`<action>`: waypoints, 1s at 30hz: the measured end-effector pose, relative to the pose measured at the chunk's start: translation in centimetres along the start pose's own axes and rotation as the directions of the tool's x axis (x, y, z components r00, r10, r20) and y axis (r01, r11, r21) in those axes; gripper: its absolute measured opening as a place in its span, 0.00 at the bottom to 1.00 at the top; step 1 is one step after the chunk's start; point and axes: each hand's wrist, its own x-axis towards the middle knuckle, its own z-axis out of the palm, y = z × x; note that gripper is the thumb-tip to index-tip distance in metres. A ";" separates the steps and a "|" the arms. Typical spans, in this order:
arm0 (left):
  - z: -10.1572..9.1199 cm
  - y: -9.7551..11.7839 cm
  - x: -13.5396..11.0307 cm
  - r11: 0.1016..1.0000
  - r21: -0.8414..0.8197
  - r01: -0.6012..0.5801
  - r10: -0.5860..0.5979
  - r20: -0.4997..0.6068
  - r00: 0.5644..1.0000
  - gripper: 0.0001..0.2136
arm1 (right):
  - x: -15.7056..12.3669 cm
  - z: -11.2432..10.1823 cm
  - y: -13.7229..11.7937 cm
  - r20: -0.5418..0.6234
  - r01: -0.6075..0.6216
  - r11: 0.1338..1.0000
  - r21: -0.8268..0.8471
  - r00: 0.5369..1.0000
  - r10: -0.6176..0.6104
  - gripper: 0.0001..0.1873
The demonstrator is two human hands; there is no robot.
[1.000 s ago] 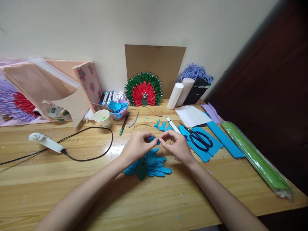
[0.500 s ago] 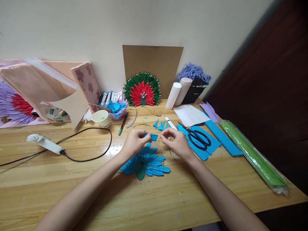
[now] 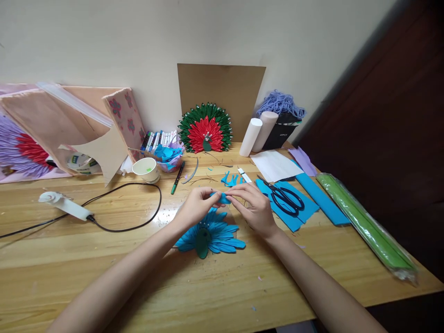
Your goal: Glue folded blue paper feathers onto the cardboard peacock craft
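Note:
Between my hands is a small piece of blue crepe paper [image 3: 224,199]. My left hand [image 3: 197,205] pinches its left end with thumb and fingers. The fingertips of my right hand [image 3: 255,208] are closed on its right end. Just below them, a blue paper peacock [image 3: 218,238] with a dark green body lies on the table, its upper part partly covered by my left hand. To the right, black-handled scissors [image 3: 287,200] rest on a blue paper sheet [image 3: 301,217]. Blue cut scraps [image 3: 231,179] and a white marker [image 3: 243,175] lie just beyond my hands.
A white glue gun [image 3: 65,206] with a looping black cord lies left. Behind stand a paper cup [image 3: 145,170], a bowl of scraps [image 3: 169,159], a green-and-red peacock [image 3: 205,129] and white rolls [image 3: 250,138]. A wrapped green roll [image 3: 367,226] lies along the right edge.
My right hand has moved left and now grips the blue paper, which only my left hand held before. The piece looks bent or folded now, and the other things stay put.

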 end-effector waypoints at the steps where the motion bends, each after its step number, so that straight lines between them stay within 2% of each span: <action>1: 0.0 0.0 0.0 1.000 -0.002 0.000 0.000 0.005 1.000 0.08 | 0.0 0.0 0.0 -0.003 0.005 1.000 -0.007 1.000 -0.005 0.06; 6: -0.3 -0.3 0.2 0.995 0.089 -0.044 0.039 0.049 0.998 0.10 | 0.0 0.0 -0.1 -0.011 0.011 0.998 -0.054 1.000 -0.011 0.04; 9: -0.5 -0.4 0.0 0.949 0.266 -0.169 0.163 0.044 0.986 0.11 | 0.1 0.0 -0.1 -0.007 0.017 0.997 -0.076 1.000 -0.018 0.04; 11: -0.7 -0.3 -0.2 0.870 0.398 -0.291 0.298 0.045 0.953 0.09 | 0.1 0.0 -0.1 0.002 0.031 0.996 -0.085 1.000 -0.031 0.04; 13: -0.8 -0.1 -0.4 0.758 0.516 -0.399 0.425 0.074 0.902 0.08 | 0.1 0.0 -0.1 0.018 0.050 0.994 -0.092 0.999 -0.049 0.04; 15: -0.9 0.1 -0.6 0.639 0.617 -0.459 0.499 0.123 0.858 0.07 | 0.1 0.1 -0.1 0.031 0.067 0.993 -0.095 0.997 -0.065 0.04; 20: -0.8 -0.2 -0.8 0.409 0.784 -0.467 0.539 0.205 0.817 0.07 | 0.0 0.4 -0.4 0.036 0.083 0.993 -0.088 0.996 -0.080 0.03; 23: -0.6 -0.4 -0.7 0.315 0.826 -0.468 0.572 0.228 0.788 0.06 | 0.1 0.3 -0.6 0.041 0.059 0.996 -0.065 0.998 -0.057 0.03; 27: -0.7 -0.4 -0.6 0.317 0.811 -0.492 0.611 0.223 0.760 0.04 | 0.2 0.1 -0.6 0.030 0.007 1.000 -0.017 1.000 -0.006 0.03; 30: -0.9 -0.2 -0.6 0.356 0.796 -0.490 0.609 0.199 0.767 0.03 | 0.3 -0.1 -0.3 0.015 -0.035 0.999 0.004 0.999 0.035 0.03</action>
